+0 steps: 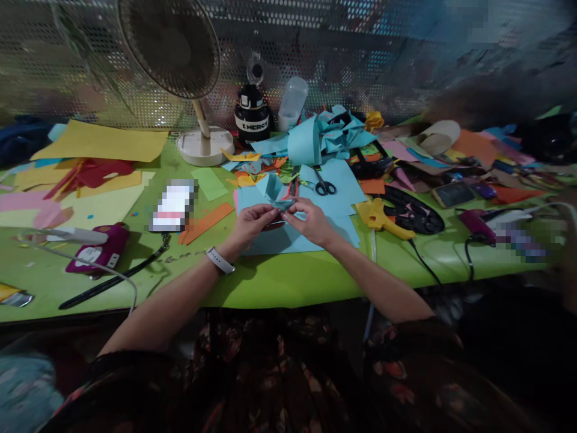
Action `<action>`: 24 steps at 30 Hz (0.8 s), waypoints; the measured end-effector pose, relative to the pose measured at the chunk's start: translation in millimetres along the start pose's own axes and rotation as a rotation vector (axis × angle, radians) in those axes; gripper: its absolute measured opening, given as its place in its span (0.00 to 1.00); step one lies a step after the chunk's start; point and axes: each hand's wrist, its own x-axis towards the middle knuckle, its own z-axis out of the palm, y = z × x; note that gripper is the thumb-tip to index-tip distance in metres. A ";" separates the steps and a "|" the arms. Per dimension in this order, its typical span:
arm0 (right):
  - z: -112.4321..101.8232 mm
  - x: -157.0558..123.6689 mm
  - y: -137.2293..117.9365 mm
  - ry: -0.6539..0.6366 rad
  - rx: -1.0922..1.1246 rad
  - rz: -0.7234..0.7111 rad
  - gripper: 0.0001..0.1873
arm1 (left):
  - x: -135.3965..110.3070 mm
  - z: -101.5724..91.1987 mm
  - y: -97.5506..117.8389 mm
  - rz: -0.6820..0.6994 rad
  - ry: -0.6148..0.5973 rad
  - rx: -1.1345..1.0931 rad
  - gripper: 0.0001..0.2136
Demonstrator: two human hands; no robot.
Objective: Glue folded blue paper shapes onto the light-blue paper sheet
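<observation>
Between my two hands is a piece of folded light-blue paper (272, 189), its points standing up above my fingers. My left hand (256, 224), with a pale band on the wrist, pinches the paper's lower left side. On the other side my right hand (308, 222) pinches it too, thumb and fingertips close to those of the left. Under both hands lie flat light-blue sheets (306, 236). Just beyond my right hand rest black-handled scissors (325, 186). The fingertips partly cover the lower part of the folded paper.
A yellow glue gun (383, 219) lies on the right by a black tray (412, 210). Behind stand a fan (205, 147), a black bottle (252, 120) and a heap of blue paper pieces (333, 132). A phone (174, 205) and purple power bank (101, 249) lie left.
</observation>
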 end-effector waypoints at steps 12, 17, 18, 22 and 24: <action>-0.3 1.2 0.9 -0.016 -0.036 0.004 0.09 | -1.7 1.9 0.8 -0.013 0.024 -0.035 0.16; -0.5 1.1 0.4 -0.026 -0.010 0.023 0.10 | -2.1 1.2 1.1 -0.014 0.010 -0.024 0.16; -0.6 1.1 0.2 -0.028 -0.005 0.027 0.10 | -2.3 1.1 1.3 -0.015 0.007 -0.023 0.16; -0.2 1.5 0.5 -0.036 0.015 0.023 0.09 | -3.1 0.6 1.4 -0.006 -0.006 -0.019 0.15; 0.5 1.5 1.1 -0.032 0.026 0.010 0.08 | -3.0 0.0 0.6 0.009 -0.007 -0.017 0.15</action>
